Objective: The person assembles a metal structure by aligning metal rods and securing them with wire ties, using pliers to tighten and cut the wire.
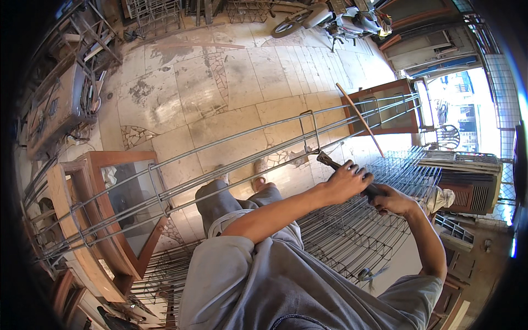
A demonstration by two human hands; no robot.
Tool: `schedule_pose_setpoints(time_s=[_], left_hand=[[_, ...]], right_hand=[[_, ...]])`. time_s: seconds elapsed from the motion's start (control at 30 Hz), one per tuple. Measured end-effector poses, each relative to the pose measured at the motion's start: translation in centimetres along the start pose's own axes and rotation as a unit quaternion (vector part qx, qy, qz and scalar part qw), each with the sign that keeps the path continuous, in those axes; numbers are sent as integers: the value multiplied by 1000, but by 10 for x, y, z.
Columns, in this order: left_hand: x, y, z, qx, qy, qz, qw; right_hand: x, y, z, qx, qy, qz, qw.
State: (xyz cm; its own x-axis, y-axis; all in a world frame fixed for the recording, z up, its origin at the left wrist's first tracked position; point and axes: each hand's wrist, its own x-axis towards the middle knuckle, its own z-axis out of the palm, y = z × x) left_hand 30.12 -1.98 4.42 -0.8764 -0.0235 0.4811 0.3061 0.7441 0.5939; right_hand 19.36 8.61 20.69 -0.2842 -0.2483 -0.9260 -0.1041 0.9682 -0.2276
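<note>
Both my hands are closed on a pair of dark pincers. My left hand grips the tool behind its head, and my right hand wraps round the dark handle end. The pincers' head meets the lower corner of a square wire stirrup on a long steel bar cage. The cage stretches across in front of me, its thin bars running from lower left to upper right. Other stirrups, such as one at the left, stand around the bars. My fingers partly hide the handles.
Wooden frames with panes support the cage at the left and right. A thin wooden stick leans across it. Stacked wire cages lie beside and behind me. A motorcycle stands on the far tiled floor; a cluttered bench is left.
</note>
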Motion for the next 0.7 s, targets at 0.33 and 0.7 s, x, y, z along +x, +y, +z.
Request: schedule_pose_setpoints(time_s=[0.33, 0.7], left_hand=[[-64, -3, -59, -103, 143, -224, 958], [-83, -35, -50, -606, 42, -387, 694]], right_hand=[[-7, 70, 63, -145, 115, -217, 959], [24, 123, 134, 73, 52, -382, 920]])
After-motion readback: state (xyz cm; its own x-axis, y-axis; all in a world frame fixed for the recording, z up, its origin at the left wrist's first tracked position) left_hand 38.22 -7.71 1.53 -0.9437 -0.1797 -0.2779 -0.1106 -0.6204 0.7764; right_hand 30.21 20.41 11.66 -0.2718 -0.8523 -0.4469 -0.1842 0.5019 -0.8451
